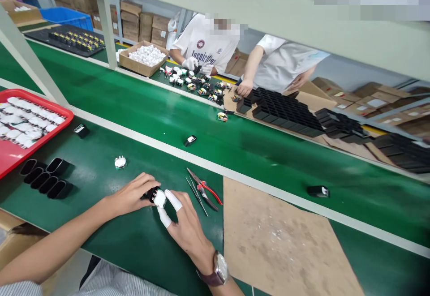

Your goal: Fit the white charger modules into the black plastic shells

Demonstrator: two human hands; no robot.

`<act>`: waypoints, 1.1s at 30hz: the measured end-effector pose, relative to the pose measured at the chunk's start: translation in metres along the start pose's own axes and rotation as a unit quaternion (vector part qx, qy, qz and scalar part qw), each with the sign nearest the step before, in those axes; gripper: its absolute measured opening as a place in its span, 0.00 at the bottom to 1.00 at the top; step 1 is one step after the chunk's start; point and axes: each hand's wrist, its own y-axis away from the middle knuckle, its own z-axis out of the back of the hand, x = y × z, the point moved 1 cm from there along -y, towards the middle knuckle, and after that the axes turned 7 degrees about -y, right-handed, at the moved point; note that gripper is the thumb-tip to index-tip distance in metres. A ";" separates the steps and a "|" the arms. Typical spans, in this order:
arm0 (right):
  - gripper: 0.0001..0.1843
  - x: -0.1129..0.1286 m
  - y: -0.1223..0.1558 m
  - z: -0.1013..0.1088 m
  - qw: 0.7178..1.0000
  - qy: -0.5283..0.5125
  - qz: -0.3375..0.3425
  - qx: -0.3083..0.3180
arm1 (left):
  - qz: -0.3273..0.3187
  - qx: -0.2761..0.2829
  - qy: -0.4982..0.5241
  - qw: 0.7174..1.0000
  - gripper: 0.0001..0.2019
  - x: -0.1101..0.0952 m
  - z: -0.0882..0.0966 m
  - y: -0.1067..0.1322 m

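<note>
White-topped component (160, 199) at bench's near side, against the open end of a black case (148, 195); depth inside, cannot tell. Left hand (133, 194) closed round the case, apparently steadying it. Right hand (186, 220) pinches the component, thumb and finger in white covers (174, 201), perhaps for cleanliness. Just right: tweezers (197, 196) and red-handled pliers (204, 190), loose, seemingly within easy reach. Left: open black cases (50, 184) clustered, likely for quick pickup. Farther left: red tray (13, 155), white-topped parts in rows. Far side, beyond the green belt (134, 103): two co-workers.
</note>
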 end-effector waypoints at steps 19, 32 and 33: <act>0.25 0.015 -0.023 0.013 0.994 0.072 -0.025 0.081 | 0.004 -0.007 -0.045 0.999 0.26 -0.001 0.000 0.001; 0.25 0.011 -0.019 0.007 0.990 0.097 -0.019 0.103 | 0.001 0.008 -0.035 0.999 0.23 -0.006 -0.003 -0.001; 0.26 0.010 -0.018 0.008 0.990 0.093 -0.021 0.107 | 0.005 0.010 -0.026 1.000 0.22 -0.007 -0.002 -0.001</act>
